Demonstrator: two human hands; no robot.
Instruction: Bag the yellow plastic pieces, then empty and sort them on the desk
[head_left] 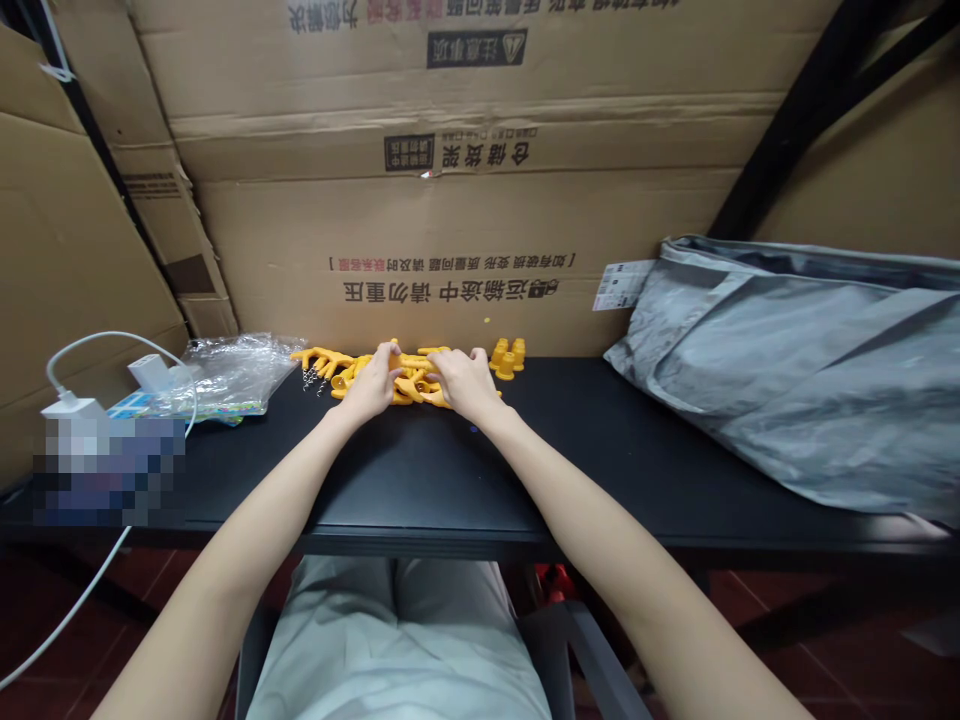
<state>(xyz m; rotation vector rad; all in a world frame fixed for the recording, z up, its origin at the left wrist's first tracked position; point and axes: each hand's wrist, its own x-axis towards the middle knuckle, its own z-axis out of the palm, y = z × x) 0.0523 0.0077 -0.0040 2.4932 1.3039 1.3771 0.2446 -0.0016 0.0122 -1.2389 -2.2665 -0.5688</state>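
A heap of yellow plastic pieces (411,387), some of them branch-shaped, lies at the back of the black table. My left hand (369,384) is at the heap's left side, with its fingers curled round a yellow piece. From the right, my right hand (466,382) bends its fingers over a yellow piece (414,362) that spans the gap between the hands. My fingers partly hide these pieces. Left of my left hand, a yellow branch-shaped piece (324,360) has thin dark coiled bits below it. Several small yellow cup-like parts (507,360) stand just beyond my right hand.
Printed cardboard (465,220) walls off the back of the table (420,480). A grey fabric bag (795,370) takes up the right side. Clear plastic wrapping (232,365), a white charger (75,425) with its cable and a blurred-out object (112,475) lie at left.
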